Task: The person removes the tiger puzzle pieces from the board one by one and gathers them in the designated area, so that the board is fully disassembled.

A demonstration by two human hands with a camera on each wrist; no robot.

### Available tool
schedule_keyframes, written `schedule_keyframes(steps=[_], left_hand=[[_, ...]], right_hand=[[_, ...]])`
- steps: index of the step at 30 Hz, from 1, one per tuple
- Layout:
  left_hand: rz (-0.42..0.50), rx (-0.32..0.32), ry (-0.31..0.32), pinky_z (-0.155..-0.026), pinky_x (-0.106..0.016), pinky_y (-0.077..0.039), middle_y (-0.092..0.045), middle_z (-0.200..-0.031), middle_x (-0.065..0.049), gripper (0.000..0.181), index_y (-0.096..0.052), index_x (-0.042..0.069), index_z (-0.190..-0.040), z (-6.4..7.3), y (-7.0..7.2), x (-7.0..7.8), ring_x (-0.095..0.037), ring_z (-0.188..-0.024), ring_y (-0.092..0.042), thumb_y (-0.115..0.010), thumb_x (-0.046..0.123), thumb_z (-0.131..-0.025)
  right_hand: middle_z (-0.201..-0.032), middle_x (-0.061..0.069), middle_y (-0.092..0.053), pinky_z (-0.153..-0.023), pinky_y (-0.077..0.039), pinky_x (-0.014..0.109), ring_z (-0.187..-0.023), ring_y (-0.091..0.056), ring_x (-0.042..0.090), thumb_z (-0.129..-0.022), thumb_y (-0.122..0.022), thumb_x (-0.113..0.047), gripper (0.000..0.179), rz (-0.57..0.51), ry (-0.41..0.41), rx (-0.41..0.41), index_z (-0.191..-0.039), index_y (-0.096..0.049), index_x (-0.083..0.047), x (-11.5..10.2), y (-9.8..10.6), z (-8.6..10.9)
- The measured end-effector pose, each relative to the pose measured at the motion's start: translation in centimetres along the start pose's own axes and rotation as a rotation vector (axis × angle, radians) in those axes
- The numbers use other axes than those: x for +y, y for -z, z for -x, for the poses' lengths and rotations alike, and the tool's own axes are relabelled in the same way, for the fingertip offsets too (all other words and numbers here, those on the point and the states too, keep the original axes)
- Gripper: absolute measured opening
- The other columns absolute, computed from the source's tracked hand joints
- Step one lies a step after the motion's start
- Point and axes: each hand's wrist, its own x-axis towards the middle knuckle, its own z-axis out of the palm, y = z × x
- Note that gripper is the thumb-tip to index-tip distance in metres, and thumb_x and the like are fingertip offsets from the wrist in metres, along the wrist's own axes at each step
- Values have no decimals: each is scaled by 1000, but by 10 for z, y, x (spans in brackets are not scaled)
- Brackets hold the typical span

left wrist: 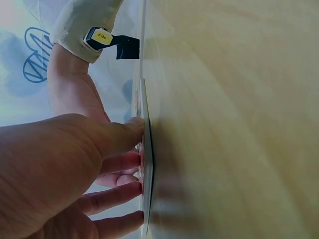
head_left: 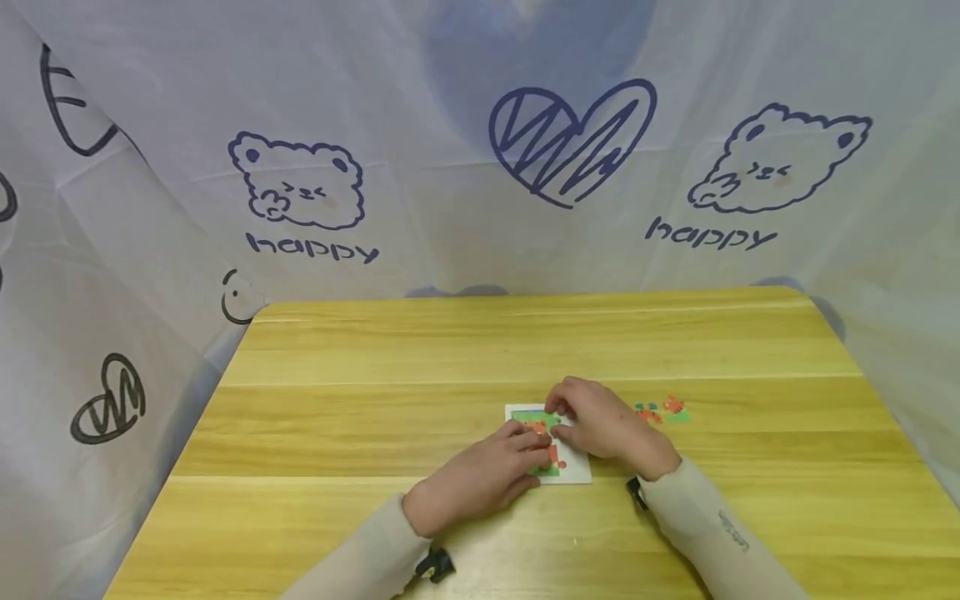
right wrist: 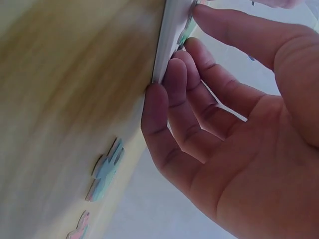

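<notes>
A small jigsaw puzzle in green and orange (head_left: 553,460) lies on a white board (head_left: 576,472) on the table. My left hand (head_left: 483,473) rests its fingertips on the puzzle's left and middle part, fingers nearly straight. In the left wrist view its thumb (left wrist: 124,134) touches the board's surface. At the upper right of the puzzle, my right hand (head_left: 603,422) has curled fingers, its thumb and index finger about a green puzzle piece (right wrist: 186,33). Other fingertips of that hand touch the board's edge (right wrist: 162,55). The hands partly cover the picture.
Several loose puzzle pieces (head_left: 675,407) lie just right of my right hand, orange, green and teal. The wooden table (head_left: 360,417) runs back to a white curtain (head_left: 435,200) with drawn bears and hearts.
</notes>
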Motion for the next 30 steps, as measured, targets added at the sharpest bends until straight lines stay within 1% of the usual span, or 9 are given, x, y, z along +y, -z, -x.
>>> schedule_keyframes(steps=[6, 9, 13, 16, 22, 25, 28, 30], left_hand=[[25, 8, 2, -122, -39, -48, -70, -144, -1, 26, -70, 15, -134, 1, 0, 0, -23, -133, -59, -68, 26, -110], [29, 14, 1, -121, -38, -49, -70, -145, -1, 27, -70, 15, -134, 1, 1, 0, -23, -133, -60, -68, 26, -110], [34, 16, 3, -120, -37, -50, -69, -147, -2, 29, -70, 15, -136, 1, 1, 0, -24, -134, -60, -68, 26, -109], [41, 15, 7, -121, -38, -50, -69, -147, -2, 29, -70, 15, -136, 1, 1, 0, -25, -135, -60, -69, 25, -109], [24, 28, 4, -123, -38, -48, -68, -149, -2, 28, -70, 16, -135, 0, -3, -1, -25, -137, -60, -70, 26, -109], [6, 24, 4, -124, -38, -47, -68, -149, -1, 26, -70, 18, -133, -1, -4, -2, -23, -138, -60, -70, 27, -109], [-11, 15, 2, -125, -37, -46, -69, -149, 0, 26, -70, 18, -133, -1, -5, -3, -22, -138, -61, -69, 27, -109], [-13, 15, 4, -126, -37, -46, -69, -149, -1, 25, -70, 18, -133, 0, -5, -3, -22, -139, -61, -69, 27, -109]], right_hand=[[-98, 2, -59, -77, -44, 26, -87, -50, 13, -101, -76, -8, 17, -48, 49, -45, -113, -64, -7, 3, 1, -2], [-97, 3, -57, -77, -42, 27, -85, -48, 14, -101, -74, -4, 17, -79, 61, -51, -111, -60, -7, 3, 1, -4], [-96, 3, -59, -77, -45, 26, -86, -51, 15, -99, -74, -2, 19, -131, 39, -44, -110, -60, -8, 5, 0, -4], [-94, 2, -64, -77, -48, 23, -86, -56, 13, -97, -78, -1, 20, -173, 32, -17, -109, -63, -8, 8, -1, -3], [-90, -3, -72, -77, -54, 23, -84, -64, 10, -97, -79, -1, 14, -260, 67, 73, -104, -73, -12, 16, 4, 2], [-93, -3, -75, -76, -55, 23, -85, -66, 9, -98, -79, -3, 17, -277, 74, 107, -111, -73, -12, 21, 9, 8], [-96, 0, -75, -77, -57, 24, -86, -67, 9, -97, -80, -2, 27, -281, 73, 130, -119, -68, -11, 25, 14, 15], [-97, 1, -75, -77, -59, 25, -87, -68, 9, -96, -80, 0, 30, -284, 83, 147, -121, -66, -11, 28, 18, 21]])
